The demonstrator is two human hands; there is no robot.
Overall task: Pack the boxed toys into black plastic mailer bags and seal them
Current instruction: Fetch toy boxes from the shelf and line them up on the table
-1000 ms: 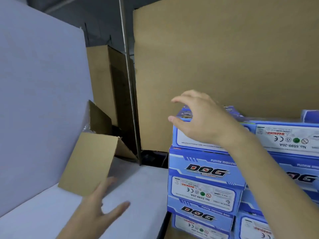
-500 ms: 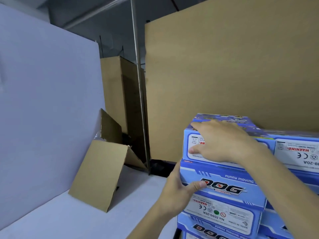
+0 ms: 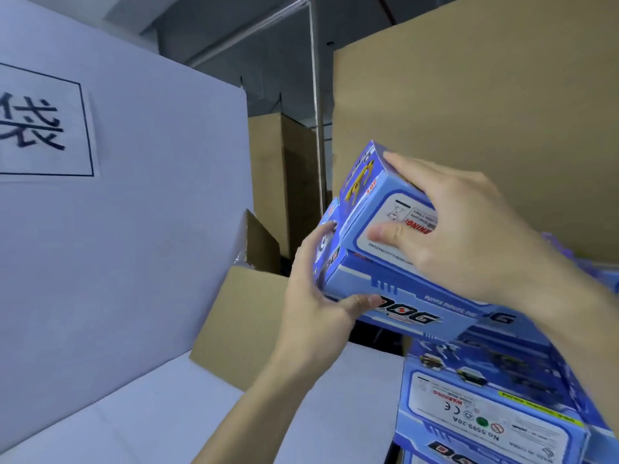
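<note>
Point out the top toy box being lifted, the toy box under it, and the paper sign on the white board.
top toy box [image 3: 375, 199], head view, on its blue upper face near the left corner.
lower toy box [image 3: 412, 304], head view, on its front face by the DOG logo.
paper sign [image 3: 40, 125], head view, on the printed character.

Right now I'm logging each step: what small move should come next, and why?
Probably draw both boxes toward the body, clear of the stack. The left hand grips the lower box, the right hand grips the upper box, both tilted; no bag is in view.
</note>
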